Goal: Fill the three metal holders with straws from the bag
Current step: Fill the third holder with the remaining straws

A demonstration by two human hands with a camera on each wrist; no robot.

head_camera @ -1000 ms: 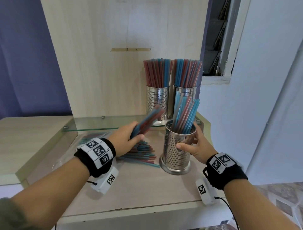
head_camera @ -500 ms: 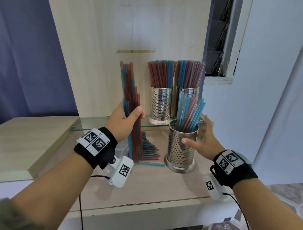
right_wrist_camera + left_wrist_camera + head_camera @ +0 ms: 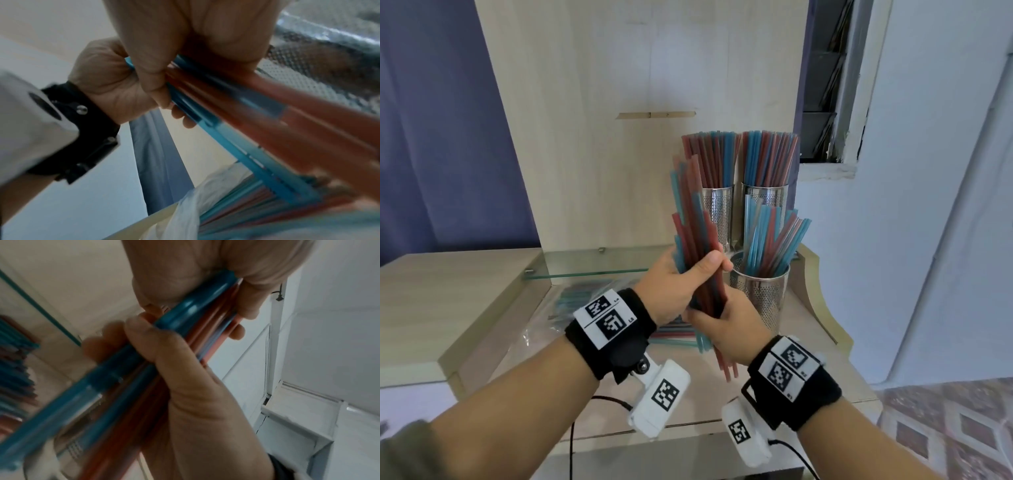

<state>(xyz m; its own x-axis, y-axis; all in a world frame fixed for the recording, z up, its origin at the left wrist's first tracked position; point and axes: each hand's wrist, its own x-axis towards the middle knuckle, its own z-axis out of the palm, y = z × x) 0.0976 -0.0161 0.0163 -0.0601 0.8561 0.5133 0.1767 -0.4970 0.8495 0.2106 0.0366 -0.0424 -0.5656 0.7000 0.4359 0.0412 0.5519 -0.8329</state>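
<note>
Straw bundle (image 3: 697, 240) within both hands' fingers (image 3: 717, 265)

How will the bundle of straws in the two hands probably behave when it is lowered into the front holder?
The bundle of straws looks light and smooth, and its ends are already uneven, so single straws may slide out. The left hand and right hand both grip it. The front holder, half full with leaning straws, might resist or tip.

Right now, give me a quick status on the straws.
Left hand and right hand both grip the straw bundle. Front holder part-filled, two rear holders full. Nothing blocking.
</note>
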